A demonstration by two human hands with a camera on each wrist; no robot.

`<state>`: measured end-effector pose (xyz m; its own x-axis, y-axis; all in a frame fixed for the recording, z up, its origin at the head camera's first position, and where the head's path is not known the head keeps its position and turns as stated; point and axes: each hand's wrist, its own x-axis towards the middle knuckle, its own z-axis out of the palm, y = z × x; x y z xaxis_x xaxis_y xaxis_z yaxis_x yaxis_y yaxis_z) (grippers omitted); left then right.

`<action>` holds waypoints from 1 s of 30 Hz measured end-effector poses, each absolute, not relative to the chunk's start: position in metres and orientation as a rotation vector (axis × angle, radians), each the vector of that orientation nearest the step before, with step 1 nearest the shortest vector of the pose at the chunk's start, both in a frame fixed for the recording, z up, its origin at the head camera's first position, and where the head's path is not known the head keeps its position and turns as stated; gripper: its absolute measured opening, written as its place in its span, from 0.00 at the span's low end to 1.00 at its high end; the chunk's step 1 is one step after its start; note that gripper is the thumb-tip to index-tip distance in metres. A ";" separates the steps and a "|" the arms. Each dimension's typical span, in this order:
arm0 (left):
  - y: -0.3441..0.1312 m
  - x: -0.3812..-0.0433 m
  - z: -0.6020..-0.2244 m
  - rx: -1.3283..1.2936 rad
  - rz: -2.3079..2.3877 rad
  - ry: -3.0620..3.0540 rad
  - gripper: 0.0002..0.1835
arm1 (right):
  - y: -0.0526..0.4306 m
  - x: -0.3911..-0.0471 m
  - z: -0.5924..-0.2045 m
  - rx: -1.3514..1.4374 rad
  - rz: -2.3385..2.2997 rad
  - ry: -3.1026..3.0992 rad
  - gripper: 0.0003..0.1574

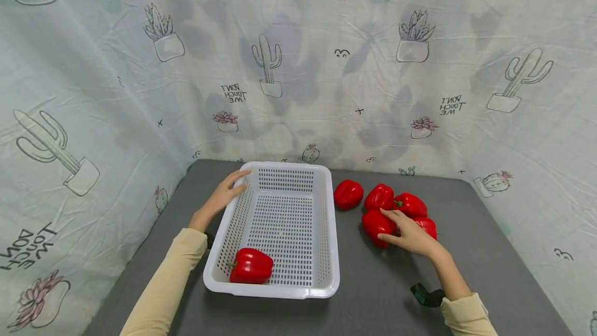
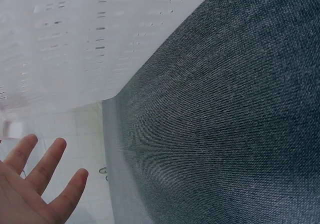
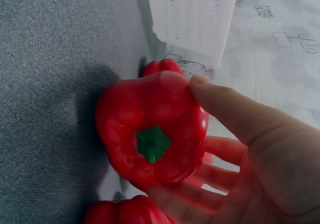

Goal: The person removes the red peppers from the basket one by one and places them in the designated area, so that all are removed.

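Note:
My right hand [image 1: 412,235] holds a glossy red bell pepper [image 1: 374,227] at the near left of a small group on the table. In the right wrist view its green stem [image 3: 153,144] faces the camera, the thumb lies on the pepper's upper side and the other fingers reach behind it. A white perforated plastic basket [image 1: 333,242] stands left of the group. One red bell pepper [image 1: 252,266] lies inside, in the basket's near left corner. At the basket's left rim is my left hand [image 1: 224,195], its fingers spread and extended in the left wrist view.
Beside the basket's right side lies a single bell pepper [image 1: 348,194]. Other red peppers [image 1: 380,197] cluster around my right hand, one partly hidden by it. The grey cloth-covered table [image 1: 373,294] meets a cactus-print curtain [image 1: 317,66] at the back and sides.

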<state>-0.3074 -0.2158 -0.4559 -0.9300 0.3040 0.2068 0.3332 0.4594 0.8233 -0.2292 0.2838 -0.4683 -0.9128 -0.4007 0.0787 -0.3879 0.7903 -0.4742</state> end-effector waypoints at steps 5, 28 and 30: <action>-0.217 -0.309 -0.457 -0.585 -1.521 -2.653 0.25 | 0.284 -0.229 -0.467 -0.653 -0.762 2.960 0.45; -0.219 -0.315 -0.465 -0.614 -1.554 -2.626 0.25 | 0.281 -0.236 -0.455 -0.716 -0.735 2.990 0.41; -0.217 -0.311 -0.459 -0.617 -1.552 -2.629 0.25 | 0.279 -0.237 -0.453 -0.707 -0.737 2.991 0.42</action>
